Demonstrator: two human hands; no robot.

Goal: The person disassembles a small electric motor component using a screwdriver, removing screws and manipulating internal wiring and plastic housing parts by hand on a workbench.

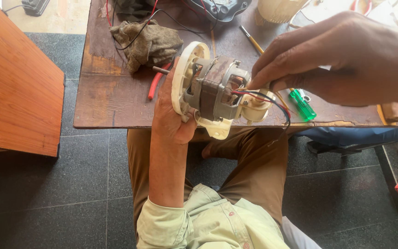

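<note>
Your left hand (171,115) grips the motor (217,94) by its cream round plate, fingers wrapped shut, holding it above the board's (111,92) near edge. Your right hand (346,60) pinches the red and black wires (263,97) at the motor's end, fingertips closed. A green screwdriver (302,105) lies just beyond; a rag (146,44) farther back.

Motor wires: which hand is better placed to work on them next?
Probably the right hand: its fingertips are already at the red and black wires, while the left hand is occupied holding the motor by its cream plate.
</note>
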